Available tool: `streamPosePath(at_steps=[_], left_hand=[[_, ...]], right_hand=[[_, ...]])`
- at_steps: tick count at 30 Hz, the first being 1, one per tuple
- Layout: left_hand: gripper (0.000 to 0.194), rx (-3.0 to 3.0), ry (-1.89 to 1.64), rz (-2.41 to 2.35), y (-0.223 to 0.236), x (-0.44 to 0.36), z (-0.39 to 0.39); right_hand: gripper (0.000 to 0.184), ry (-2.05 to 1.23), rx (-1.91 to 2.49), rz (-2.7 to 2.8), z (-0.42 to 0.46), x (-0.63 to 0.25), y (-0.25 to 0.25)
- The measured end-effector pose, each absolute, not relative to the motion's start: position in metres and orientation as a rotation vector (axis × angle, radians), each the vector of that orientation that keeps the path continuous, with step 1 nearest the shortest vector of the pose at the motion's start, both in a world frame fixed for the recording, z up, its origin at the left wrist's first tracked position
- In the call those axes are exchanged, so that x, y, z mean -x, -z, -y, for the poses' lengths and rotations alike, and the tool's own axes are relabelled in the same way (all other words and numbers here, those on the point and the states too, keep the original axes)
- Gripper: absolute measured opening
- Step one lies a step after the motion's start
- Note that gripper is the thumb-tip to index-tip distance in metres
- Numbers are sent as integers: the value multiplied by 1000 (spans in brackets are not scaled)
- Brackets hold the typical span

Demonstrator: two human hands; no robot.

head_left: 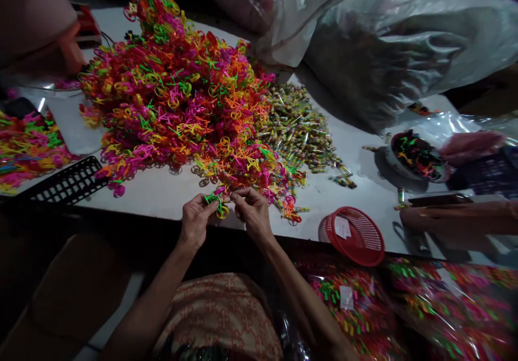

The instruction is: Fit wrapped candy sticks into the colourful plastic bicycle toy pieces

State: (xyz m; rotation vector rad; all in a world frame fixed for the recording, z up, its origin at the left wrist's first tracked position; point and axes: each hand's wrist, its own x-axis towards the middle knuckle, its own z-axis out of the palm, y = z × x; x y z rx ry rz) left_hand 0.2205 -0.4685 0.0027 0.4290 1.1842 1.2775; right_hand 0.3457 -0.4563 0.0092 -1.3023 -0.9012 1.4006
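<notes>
Just over the table's front edge, my left hand (pixel 196 218) pinches a small plastic toy bicycle (pixel 220 203) with green, yellow and pink parts. Close beside it, my right hand (pixel 251 210) has its thumb and fingers pressed together at the right side of the toy; the small thing between those fingertips is too hidden to name. Behind both hands spreads a large heap of bright plastic toy bicycles (pixel 182 91) in pink, orange, yellow and green. To the right of that heap lies a pile of small printed tubes (pixel 299 126) with clear shiny parts.
A red mesh basket (pixel 366 237) stands at the front edge on the right. Farther right is a bowl (pixel 421 156) of dark pieces. A black slotted tray (pixel 67 180) lies at left. Large plastic sacks (pixel 384 42) fill the back. Filled clear bags (pixel 348 307) sit below the table.
</notes>
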Motion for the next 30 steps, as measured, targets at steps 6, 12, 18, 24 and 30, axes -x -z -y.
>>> streamPosePath(at_steps=[6,12,18,24,30], left_hand=[[35,-471,-1239,-1140,-2,-222,464],[28,-1031,-1431,-1430,-4,-198,428],[20,-1815,-957,-2195,-10,-152,371],[10,-1872,-918,-2222,2,-143,365],[17,-1187,-1567,-1844,19,-123,385]], right_hand=[[29,-1367,1317,1180,446,-350,-16],[28,-705,1414,1465,397,-394,-53],[29,-601,1344,1886,419,-381,-35],[30,-643,1308,2482,452,-317,20],[41,-370,1437,2605,442,-314,25]])
